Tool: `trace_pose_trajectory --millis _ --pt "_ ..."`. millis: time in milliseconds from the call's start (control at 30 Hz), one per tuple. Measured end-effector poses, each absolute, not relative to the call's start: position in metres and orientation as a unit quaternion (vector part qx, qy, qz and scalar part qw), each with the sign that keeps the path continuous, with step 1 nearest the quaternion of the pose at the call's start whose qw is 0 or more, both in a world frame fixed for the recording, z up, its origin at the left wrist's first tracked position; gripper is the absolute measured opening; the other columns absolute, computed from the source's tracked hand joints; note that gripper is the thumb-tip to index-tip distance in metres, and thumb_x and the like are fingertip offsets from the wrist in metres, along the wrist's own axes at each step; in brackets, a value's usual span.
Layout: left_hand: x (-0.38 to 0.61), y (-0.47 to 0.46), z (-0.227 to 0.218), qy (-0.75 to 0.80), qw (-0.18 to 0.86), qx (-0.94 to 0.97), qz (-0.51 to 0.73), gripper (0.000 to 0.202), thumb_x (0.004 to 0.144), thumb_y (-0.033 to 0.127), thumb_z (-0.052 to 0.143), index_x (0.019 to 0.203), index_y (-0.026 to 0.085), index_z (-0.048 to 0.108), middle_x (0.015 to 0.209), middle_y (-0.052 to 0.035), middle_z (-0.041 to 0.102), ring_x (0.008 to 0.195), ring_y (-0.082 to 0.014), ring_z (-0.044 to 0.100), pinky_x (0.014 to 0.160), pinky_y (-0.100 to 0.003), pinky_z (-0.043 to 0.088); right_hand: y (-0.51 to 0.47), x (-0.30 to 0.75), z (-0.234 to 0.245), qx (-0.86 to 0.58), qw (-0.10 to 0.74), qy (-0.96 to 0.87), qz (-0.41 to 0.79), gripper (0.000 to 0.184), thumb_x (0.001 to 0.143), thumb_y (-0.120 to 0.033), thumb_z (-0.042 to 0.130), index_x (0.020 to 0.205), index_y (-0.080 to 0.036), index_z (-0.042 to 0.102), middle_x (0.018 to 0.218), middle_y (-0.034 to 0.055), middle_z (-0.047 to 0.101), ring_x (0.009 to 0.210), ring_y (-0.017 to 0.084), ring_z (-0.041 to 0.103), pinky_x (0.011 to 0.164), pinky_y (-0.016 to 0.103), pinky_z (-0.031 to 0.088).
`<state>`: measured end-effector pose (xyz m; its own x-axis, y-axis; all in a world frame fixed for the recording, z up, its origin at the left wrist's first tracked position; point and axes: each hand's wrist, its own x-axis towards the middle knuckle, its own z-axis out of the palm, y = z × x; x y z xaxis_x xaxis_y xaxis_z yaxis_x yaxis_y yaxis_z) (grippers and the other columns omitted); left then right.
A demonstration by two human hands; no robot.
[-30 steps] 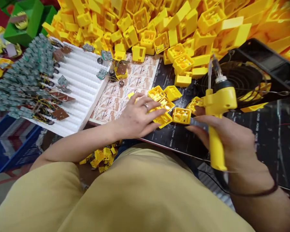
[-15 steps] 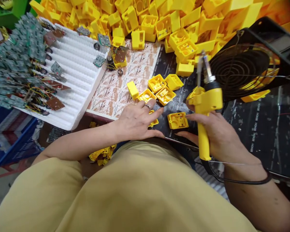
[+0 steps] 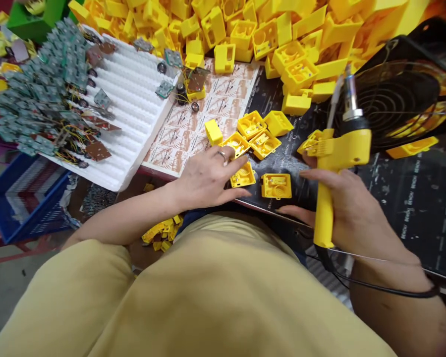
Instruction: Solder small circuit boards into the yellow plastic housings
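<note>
My left hand point(image 3: 210, 176) rests palm down at the bench edge, fingers apart. Its fingertips are beside and partly over an open yellow plastic housing point(image 3: 243, 175). In my right hand point(image 3: 347, 208) is a yellow soldering gun point(image 3: 344, 148), its metal tip pointing up and away from me. The thumb and one finger of that hand stretch left toward a second yellow housing point(image 3: 277, 186), which lies open side up with small metal parts inside. Behind my left fingers sit several more yellow housings point(image 3: 264, 144), close together.
A black fan point(image 3: 401, 94) with a wire guard stands at the right. Yellow housings point(image 3: 241, 34) are heaped along the back. On the left, a white foam sheet point(image 3: 128, 114) carries many circuit boards point(image 3: 40, 104) with wires. A blue crate point(image 3: 26, 203) stands below it.
The view has shifted slightly. The housing between my hands has turned. My right hand has moved a little right with the soldering gun, and my left hand uncovers more of the housing beside it.
</note>
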<state>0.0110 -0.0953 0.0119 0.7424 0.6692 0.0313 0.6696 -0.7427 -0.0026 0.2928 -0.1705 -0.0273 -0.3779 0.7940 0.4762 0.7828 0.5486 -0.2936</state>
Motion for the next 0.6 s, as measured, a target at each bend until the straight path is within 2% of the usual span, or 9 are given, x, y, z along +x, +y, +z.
trace_pose_trajectory --millis 67,100,167,267,367,433,500,600 --pt "0.01 -0.085 0.01 -0.393 0.02 -0.918 -0.058 0.067 0.1 0.071 0.042 0.141 0.021 0.06 0.135 -0.0147 0.067 0.123 -0.0335 0.061 0.1 -0.049 0.048 -0.171 0.284 -0.026 -0.5 0.296 -0.813 -0.039 0.067 0.089 -0.074 0.064 0.131 -0.023 0.053 0.094 0.0092 0.065 0.087 0.033 0.065 0.071 0.046 0.052" --pt "0.01 -0.078 0.011 -0.414 0.024 -0.908 -0.062 0.063 0.101 0.068 0.041 0.14 0.022 0.06 0.137 -0.0138 0.066 0.129 -0.0349 0.057 0.106 -0.054 0.044 -0.171 0.277 -0.027 -0.507 0.296 -0.807 -0.059 0.068 0.087 -0.074 0.066 0.129 -0.022 0.055 0.091 0.0096 0.065 0.083 0.034 0.064 0.067 0.045 0.051" --pt "0.01 -0.062 0.013 -0.433 0.018 -0.901 -0.031 0.055 0.103 0.061 0.043 0.138 0.022 0.061 0.137 -0.0126 0.067 0.136 -0.0358 0.051 0.115 -0.06 0.035 -0.171 0.265 -0.029 -0.512 0.3 -0.802 -0.071 0.059 0.09 -0.063 0.07 0.127 -0.019 0.056 0.088 0.0091 0.064 0.079 0.031 0.063 0.064 0.041 0.049" --pt "0.011 -0.041 0.015 -0.407 -0.012 -0.913 0.02 0.045 0.102 0.048 0.048 0.135 0.023 0.064 0.125 -0.0097 0.073 0.135 -0.0339 0.051 0.121 -0.064 0.029 -0.169 0.256 -0.032 -0.49 0.316 -0.812 -0.03 0.041 0.097 -0.038 0.068 0.131 -0.02 0.052 0.095 0.0066 0.067 0.082 0.023 0.067 0.068 0.033 0.055" --pt "0.009 -0.029 0.015 -0.356 -0.051 -0.933 0.02 0.039 0.098 0.032 0.049 0.132 0.027 0.068 0.112 -0.0066 0.076 0.126 -0.0313 0.059 0.119 -0.062 0.032 -0.165 0.258 -0.033 -0.47 0.334 -0.817 0.014 0.04 0.098 -0.029 0.067 0.134 -0.022 0.049 0.103 0.005 0.069 0.081 0.017 0.07 0.068 0.026 0.057" --pt "0.007 -0.026 0.015 -0.319 -0.083 -0.944 0.025 0.04 0.098 0.027 0.047 0.131 0.027 0.069 0.111 -0.0061 0.077 0.121 -0.0284 0.062 0.12 -0.059 0.033 -0.163 0.261 -0.034 -0.462 0.335 -0.82 0.031 0.041 0.098 -0.029 0.068 0.134 -0.022 0.05 0.107 0.0058 0.071 0.083 0.017 0.071 0.067 0.025 0.058" --pt "0.001 -0.024 0.016 -0.302 -0.108 -0.947 0.011 0.041 0.1 0.029 0.044 0.134 0.027 0.068 0.124 -0.0061 0.075 0.126 -0.0262 0.061 0.123 -0.056 0.03 -0.162 0.264 -0.032 -0.459 0.335 -0.822 0.041 0.044 0.098 -0.035 0.069 0.135 -0.024 0.05 0.114 0.0075 0.071 0.093 0.02 0.074 0.072 0.028 0.061" --pt "-0.015 -0.023 0.016 -0.338 -0.114 -0.933 -0.041 0.046 0.102 0.039 0.046 0.143 0.024 0.062 0.148 -0.0091 0.063 0.14 -0.0278 0.052 0.126 -0.053 0.03 -0.159 0.269 -0.024 -0.481 0.351 -0.803 0.029 0.053 0.093 -0.044 0.074 0.136 -0.025 0.049 0.124 0.0116 0.069 0.111 0.027 0.072 0.088 0.038 0.064"
